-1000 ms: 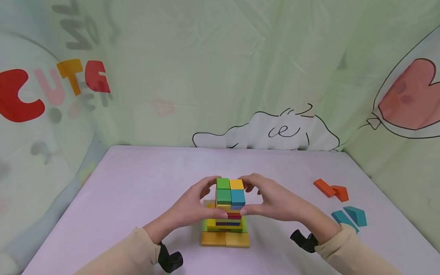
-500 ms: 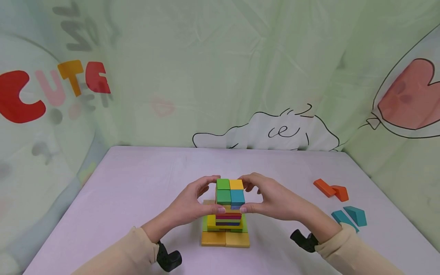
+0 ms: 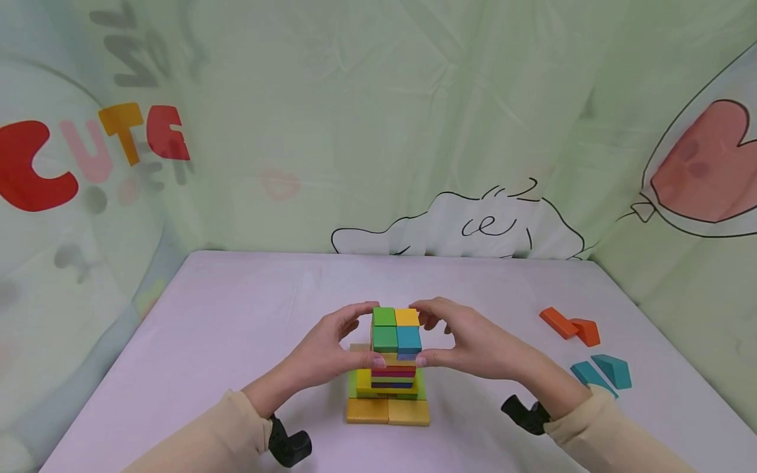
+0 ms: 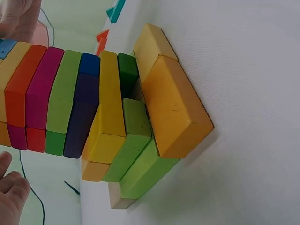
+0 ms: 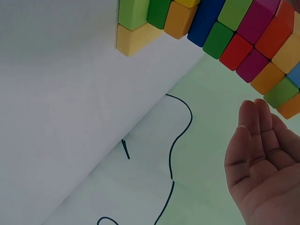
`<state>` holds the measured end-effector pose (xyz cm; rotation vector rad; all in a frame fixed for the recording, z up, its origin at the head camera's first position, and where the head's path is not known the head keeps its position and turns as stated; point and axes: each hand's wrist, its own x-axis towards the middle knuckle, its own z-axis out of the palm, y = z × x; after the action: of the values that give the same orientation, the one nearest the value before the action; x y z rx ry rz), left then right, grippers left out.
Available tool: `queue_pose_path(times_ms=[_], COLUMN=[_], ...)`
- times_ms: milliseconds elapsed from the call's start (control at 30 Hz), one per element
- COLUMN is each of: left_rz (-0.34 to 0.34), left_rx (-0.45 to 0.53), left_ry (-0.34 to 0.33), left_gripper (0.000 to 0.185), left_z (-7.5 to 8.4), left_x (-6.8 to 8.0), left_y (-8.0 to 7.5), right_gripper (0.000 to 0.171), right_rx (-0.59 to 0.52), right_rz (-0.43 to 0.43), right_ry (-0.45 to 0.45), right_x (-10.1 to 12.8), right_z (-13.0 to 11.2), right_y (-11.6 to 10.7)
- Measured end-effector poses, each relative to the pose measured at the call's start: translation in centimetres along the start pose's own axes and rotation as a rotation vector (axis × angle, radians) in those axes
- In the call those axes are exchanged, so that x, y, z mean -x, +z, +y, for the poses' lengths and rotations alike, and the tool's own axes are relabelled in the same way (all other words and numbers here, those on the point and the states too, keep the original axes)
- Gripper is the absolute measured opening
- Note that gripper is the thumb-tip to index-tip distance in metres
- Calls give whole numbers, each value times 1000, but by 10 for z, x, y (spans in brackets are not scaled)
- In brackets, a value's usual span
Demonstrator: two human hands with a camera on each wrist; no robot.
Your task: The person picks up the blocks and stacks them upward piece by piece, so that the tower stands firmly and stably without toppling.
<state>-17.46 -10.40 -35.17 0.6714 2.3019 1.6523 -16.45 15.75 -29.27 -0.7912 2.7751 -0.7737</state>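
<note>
Between the two hands a tower of coloured wooden blocks (image 3: 393,376) stands upright on a wider stepped base of orange planks (image 3: 387,412). Green, yellow and blue blocks form its top. The left hand (image 3: 322,347) grips the upper tower from the left, thumb at the front and index finger at the back corner. Opposite it, the right hand (image 3: 473,338) grips the right side, its thumb on the front and index finger near the back top. In the right wrist view, loosely bent fingers (image 5: 260,150) reach the tower's upper corner. The tower hides the index fingertips' exact contact.
To the right on the pale tablecloth (image 3: 266,295) lie two orange-red blocks (image 3: 557,322) and two teal blocks (image 3: 612,372), close to the right forearm. A printed curtain (image 3: 266,131) hangs behind the table.
The left thumb has drawn slightly back to the left and up along the tower's front. The right hand has barely moved. The tower and loose blocks stay in place.
</note>
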Motion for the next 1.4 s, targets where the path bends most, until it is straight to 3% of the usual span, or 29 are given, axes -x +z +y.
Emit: queue_pose_path(times_ms=[233,633,833,1233,1400], left_rz=[26,38,42,30,39], left_rx=[-43,-56,-52,-64,-47], left_ry=[33,58,43,48,21], left_gripper=[72,64,65,63,72], left_z=[-6,-7,-6,-6,-5], left_x=[6,6,6,6,6], left_y=[0,0,0,0,0], right_gripper=[75,49,48,48,56], right_rx=[43,175,225,222,229], right_rz=[-25,8,20,37,40], right_ry=[27,6,18,-5,2], right_x=[9,9,10,12,13], right_z=[-1,-10,-13,-11,-9], right_y=[-2,4,6,6,3])
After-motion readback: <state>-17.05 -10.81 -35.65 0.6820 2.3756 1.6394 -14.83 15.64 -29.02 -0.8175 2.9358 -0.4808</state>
